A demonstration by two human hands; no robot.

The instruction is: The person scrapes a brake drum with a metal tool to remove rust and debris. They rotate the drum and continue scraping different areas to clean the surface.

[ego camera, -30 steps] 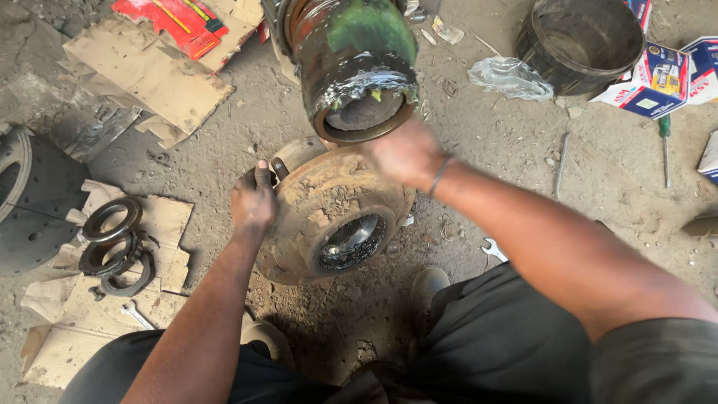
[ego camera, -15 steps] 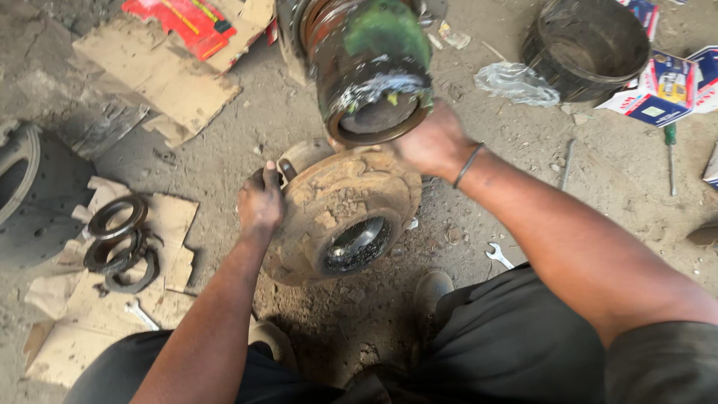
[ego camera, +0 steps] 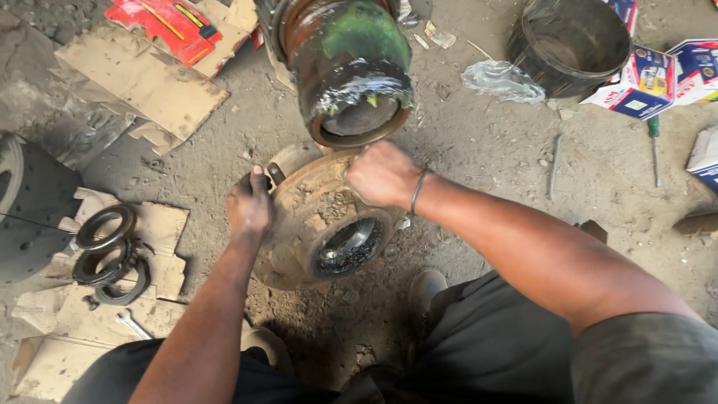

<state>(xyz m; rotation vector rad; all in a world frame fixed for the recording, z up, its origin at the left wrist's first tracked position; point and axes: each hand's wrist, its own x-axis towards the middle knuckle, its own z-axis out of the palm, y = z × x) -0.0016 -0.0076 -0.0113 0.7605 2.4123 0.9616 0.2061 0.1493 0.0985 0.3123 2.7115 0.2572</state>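
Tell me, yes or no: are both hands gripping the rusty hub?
Yes, the left hand and the right hand both grip the rim of the rusty hub.

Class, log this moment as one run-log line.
left hand: grips hub left rim | right hand: grips top edge | hub: tilted on dirt floor

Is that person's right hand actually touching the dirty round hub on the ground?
Touching. In the head view, the right hand lies closed over the top rim of the rusty hub, with no gap visible; the left hand grips its opposite edge.
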